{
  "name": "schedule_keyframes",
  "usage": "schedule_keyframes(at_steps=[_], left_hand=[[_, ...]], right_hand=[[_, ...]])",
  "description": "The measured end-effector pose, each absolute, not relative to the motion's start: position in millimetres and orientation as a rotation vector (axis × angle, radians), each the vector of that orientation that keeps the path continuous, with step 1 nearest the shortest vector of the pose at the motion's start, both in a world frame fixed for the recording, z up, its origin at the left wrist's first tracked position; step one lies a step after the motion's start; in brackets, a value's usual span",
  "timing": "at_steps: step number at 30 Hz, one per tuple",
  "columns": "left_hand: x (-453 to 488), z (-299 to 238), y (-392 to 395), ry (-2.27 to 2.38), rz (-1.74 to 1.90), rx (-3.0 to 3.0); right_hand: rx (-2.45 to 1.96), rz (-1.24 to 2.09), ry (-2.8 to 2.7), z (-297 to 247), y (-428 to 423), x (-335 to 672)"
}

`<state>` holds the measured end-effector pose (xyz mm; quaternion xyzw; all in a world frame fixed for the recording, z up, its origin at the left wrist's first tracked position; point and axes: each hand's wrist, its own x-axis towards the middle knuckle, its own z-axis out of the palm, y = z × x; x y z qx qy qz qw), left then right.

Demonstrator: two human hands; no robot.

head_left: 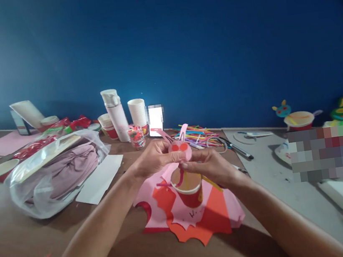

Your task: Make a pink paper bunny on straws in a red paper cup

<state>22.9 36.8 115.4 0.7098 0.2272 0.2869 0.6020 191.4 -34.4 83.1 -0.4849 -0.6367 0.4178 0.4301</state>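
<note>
A pink paper rabbit face (179, 147) with red eyes and two upright ears is pinched between my two hands. My left hand (154, 158) grips its left side, thumb across the front. On the right, my right hand (209, 163) holds the lower edge, close to a bent magenta straw (182, 178). Below them stands a red and white paper cup (191, 195) with straws in it; a yellow straw (213, 183) sticks out to the right. Under the cup lie cut sheets of pink paper (236, 210) and orange paper (217, 211).
Behind my hands are a pile of coloured straws (200, 132), a pen-like cutter (241, 152), a phone (156, 120), stacked cups (138, 114) and a bottle (117, 118). A plastic bag with cloth (66, 172) lies left. Another cup figure (298, 120) stands right.
</note>
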Motion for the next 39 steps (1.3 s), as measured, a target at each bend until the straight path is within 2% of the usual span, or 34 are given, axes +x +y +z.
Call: schedule_keyframes(at_steps=[9, 18, 31, 39], left_hand=[[16, 114, 36, 0.429, 0.543, 1.641], [20, 106, 47, 0.587, 0.625, 1.692], [21, 111, 39, 0.657, 0.611, 1.836], [25, 105, 38, 0.698, 0.668, 1.876]], right_hand=[[-0.992, 1.418, -1.533, 80, -33, 191], [-1.222, 1.089, -1.560, 77, -29, 191], [-1.312, 0.893, -1.596, 76, -30, 188], [-1.332, 0.931, -1.540, 70, -29, 189]])
